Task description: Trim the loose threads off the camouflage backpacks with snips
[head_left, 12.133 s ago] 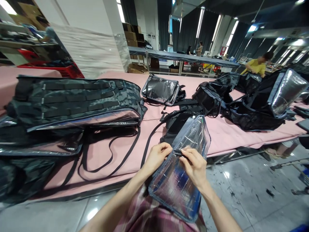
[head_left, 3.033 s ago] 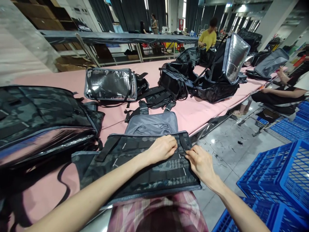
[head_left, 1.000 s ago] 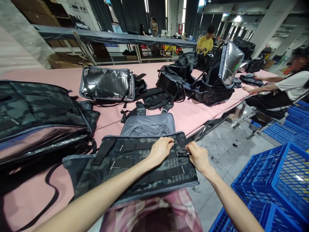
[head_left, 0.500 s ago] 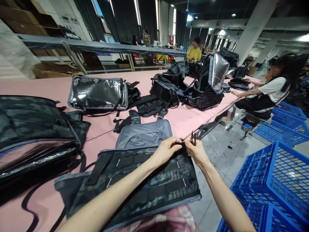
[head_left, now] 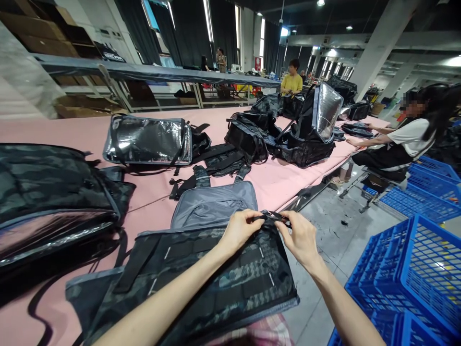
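Note:
A dark camouflage backpack (head_left: 216,281) lies in front of me at the table's near edge, with black webbing strips and white stitch marks across its panel. At its far right corner my left hand (head_left: 239,230) is closed, pinching the edge between thumb and fingers. My right hand (head_left: 300,236) is closed around small dark thread snips (head_left: 276,216), whose blades point left at that corner, close to my left fingertips. Exactly what lies between the blades is too small to make out. Beyond the corner spreads the backpack's grey lined flap (head_left: 216,204).
Another camouflage bag (head_left: 46,182) is at left on the pink table (head_left: 277,185). Farther back are a silver-lined bag (head_left: 149,139) and several black bags (head_left: 306,149). Blue crates (head_left: 399,274) stand on the floor at right. A seated co-worker (head_left: 410,134) handles a bag.
The snips have swung from pointing upward to pointing left at the bag's corner. My right hand has turned over with them, while my left hand has shifted slightly left with the backpack.

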Demonstrator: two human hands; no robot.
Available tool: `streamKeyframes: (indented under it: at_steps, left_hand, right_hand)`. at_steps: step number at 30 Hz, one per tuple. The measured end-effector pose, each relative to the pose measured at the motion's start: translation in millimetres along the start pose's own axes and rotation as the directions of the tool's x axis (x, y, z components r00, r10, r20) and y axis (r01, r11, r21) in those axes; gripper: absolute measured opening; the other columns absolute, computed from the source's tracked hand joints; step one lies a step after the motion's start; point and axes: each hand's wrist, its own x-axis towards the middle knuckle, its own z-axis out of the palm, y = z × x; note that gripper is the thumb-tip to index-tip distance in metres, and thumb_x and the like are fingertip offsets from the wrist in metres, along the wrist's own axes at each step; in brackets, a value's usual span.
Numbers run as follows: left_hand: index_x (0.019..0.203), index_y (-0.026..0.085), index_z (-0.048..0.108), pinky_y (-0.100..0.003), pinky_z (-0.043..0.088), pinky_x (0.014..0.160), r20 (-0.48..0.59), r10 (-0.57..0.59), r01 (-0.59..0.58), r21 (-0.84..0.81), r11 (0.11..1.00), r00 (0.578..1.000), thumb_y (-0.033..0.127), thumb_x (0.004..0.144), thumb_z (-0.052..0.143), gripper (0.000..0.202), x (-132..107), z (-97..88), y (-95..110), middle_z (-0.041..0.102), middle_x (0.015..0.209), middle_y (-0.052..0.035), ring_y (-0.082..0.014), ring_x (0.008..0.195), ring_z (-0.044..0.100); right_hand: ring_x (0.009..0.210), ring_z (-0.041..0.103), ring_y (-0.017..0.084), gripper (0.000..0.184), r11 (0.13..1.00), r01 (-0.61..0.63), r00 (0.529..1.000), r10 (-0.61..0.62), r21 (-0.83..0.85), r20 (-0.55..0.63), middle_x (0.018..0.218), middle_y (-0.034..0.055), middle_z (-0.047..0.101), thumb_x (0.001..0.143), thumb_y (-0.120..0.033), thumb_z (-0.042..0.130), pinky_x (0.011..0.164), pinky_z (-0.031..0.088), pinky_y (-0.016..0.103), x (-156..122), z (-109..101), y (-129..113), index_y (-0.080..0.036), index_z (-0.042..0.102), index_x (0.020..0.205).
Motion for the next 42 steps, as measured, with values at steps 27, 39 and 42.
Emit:
streamKeyframes:
  at_steps: [27, 39, 42]
  left_hand:
    - [0.078, 0.017, 0.069, -0.021, 0.039, 0.06, -0.003, 0.153, -0.15, 0.202, 0.968, 0.988, 0.013, 0.073, 0.053, 0.017, -7.1, -1.4, 4.3, 0.061, 0.069, 0.0007, -0.0113, 0.062, 0.054]
    - [0.077, 0.016, 0.069, -0.021, 0.037, 0.059, 0.094, 0.159, -0.176, 0.208, 0.962, 0.983, 0.014, 0.071, 0.052, 0.018, -5.1, -6.1, 4.7, 0.06, 0.071, 0.0001, -0.011, 0.062, 0.052]
    - [0.077, 0.016, 0.069, -0.021, 0.037, 0.06, 0.089, 0.134, -0.149, 0.192, 0.97, 0.987, 0.015, 0.071, 0.052, 0.018, -5.1, -6.1, 6.2, 0.06, 0.071, 0.0, -0.0112, 0.063, 0.052]
  right_hand:
    - [0.074, 0.061, 0.016, 0.017, 0.999, 0.035, 0.996, -0.035, -0.006, 0.081, 0.08, 0.0031, 0.066, 0.086, -0.033, 0.049, 0.064, 0.038, 0.024, 1.4, 2.8, 3.3, -0.02, 0.059, 0.09]
    - [0.07, 0.057, 0.016, 0.015, 0.984, 0.149, 0.987, -0.153, 0.095, 0.039, 0.076, 0.0033, 0.064, 0.086, -0.029, 0.05, 0.065, 0.039, 0.025, -0.7, 6.3, 15.0, -0.018, 0.059, 0.09]
    - [0.071, 0.057, 0.015, 0.013, 0.983, 0.139, 0.989, -0.143, 0.12, 0.033, 0.076, 0.003, 0.063, 0.086, -0.029, 0.052, 0.065, 0.039, 0.025, -1.1, 7.5, 15.4, -0.018, 0.058, 0.09]
